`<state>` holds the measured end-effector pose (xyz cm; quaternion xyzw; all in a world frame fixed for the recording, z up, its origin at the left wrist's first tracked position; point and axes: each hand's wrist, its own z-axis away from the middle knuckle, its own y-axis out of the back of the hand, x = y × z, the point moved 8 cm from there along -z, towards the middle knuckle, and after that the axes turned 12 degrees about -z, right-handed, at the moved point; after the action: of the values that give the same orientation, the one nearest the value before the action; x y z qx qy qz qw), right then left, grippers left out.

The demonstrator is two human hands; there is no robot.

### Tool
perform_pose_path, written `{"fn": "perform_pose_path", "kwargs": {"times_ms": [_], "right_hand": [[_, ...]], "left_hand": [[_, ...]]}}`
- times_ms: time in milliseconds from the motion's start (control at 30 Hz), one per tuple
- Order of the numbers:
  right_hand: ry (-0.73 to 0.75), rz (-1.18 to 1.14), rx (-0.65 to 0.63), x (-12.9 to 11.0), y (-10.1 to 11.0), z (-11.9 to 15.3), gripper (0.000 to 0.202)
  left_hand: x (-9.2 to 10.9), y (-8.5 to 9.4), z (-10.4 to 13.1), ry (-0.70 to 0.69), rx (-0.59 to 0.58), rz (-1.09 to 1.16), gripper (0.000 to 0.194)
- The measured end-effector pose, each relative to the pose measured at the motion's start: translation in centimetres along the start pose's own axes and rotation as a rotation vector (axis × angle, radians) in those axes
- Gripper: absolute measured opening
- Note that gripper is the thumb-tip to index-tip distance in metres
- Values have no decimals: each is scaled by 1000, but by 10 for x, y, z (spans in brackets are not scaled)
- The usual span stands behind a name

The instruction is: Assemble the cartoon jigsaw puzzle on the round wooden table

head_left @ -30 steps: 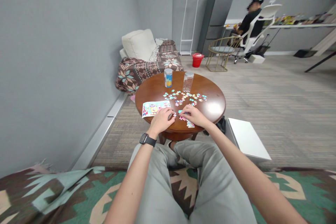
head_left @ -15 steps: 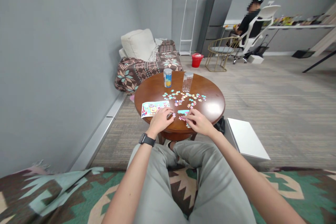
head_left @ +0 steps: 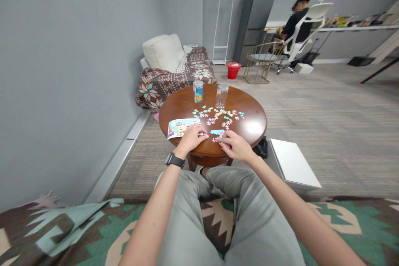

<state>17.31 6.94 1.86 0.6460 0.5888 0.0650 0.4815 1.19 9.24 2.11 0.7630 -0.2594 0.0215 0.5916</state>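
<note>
My left hand (head_left: pixel 191 138) is at the near edge of the round wooden table (head_left: pixel 174 106), thumb and fingers closed on a small pinkish jigsaw piece (head_left: pixel 203 134). Under its fingers lies part of the printed picture sheet (head_left: pixel 180 127). To the right, my right hand (head_left: pixel 236 145) has its fingertips pinched at a pink jigsaw piece (head_left: pixel 214 140) on the tabletop; the fingers partly cover it. Just beyond them lies a joined light-blue strip of puzzle (head_left: pixel 216 131). Loose jigsaw pieces (head_left: pixel 233 114) are scattered farther back on the table.
A blue-labelled jar (head_left: pixel 198 92) and a clear jar (head_left: pixel 222 96) stand behind the loose pieces. On the floor at right sits a white box (head_left: pixel 293 162). A red bucket (head_left: pixel 233 70), a wire chair (head_left: pixel 262 58) and a seated person (head_left: pixel 294 25) are farther off.
My left fingers have shifted slightly and now cover more of the small piece. The right hand has curled inward a little, hiding pieces near its palm.
</note>
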Motion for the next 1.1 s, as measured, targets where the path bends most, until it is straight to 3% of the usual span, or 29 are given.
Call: {"fn": "perform_pose_path", "kwargs": {"times_ms": [267, 533, 733, 1100], "right_hand": [[-112, -54, 184, 12, 15, -3, 19], [-141, -52, 191, 15, 15, -4, 16], [-141, -45, 189, 15, 14, -5, 15], [-141, -60, 195, 15, 13, -5, 17]], "left_hand": [[-9, -5, -1, 82, -8, 142, 21], [-3, -7, -5, 18, -39, 272, 20], [1, -8, -6, -8, -53, 217, 15], [0, -10, -14, 93, -79, 161, 16]]}}
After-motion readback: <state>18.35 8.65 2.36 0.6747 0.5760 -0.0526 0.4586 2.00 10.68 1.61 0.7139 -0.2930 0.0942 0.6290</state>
